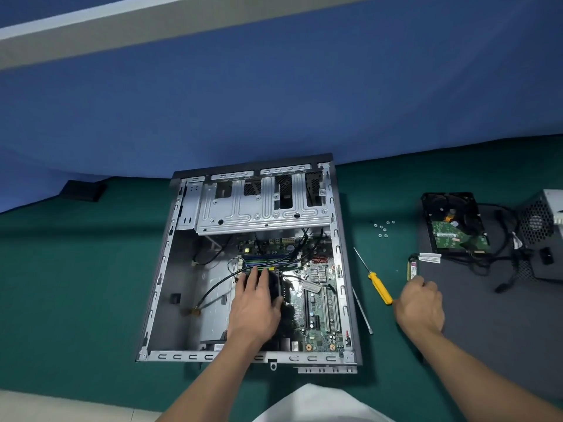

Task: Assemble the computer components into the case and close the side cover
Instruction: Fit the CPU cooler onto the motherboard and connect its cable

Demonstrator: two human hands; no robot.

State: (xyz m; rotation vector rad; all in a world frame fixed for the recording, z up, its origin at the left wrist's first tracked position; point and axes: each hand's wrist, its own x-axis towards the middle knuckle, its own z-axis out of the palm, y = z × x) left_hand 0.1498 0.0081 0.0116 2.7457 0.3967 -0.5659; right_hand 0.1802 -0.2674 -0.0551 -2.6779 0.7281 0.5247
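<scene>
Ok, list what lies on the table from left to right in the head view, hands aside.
Small black box → open grey metal computer case → yellow-handled screwdriver → black hard drive with green circuit board → grey perforated power supply

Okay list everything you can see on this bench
Case: one, grey, centre of green mat.
Motherboard: one, green, inside case.
Cooler: one, black, on motherboard.
Screwdriver: one, yellow handle, right of case.
Thin tool: one, silver, beside case.
Screws: about seven, silver, right of case.
Hard drive: one, black, on dark panel.
Power supply: one, grey, far right.
Memory stick: one, green, right of screwdriver.
Left hand: on cooler.
Right hand: curled at memory stick, grip unclear.
</scene>
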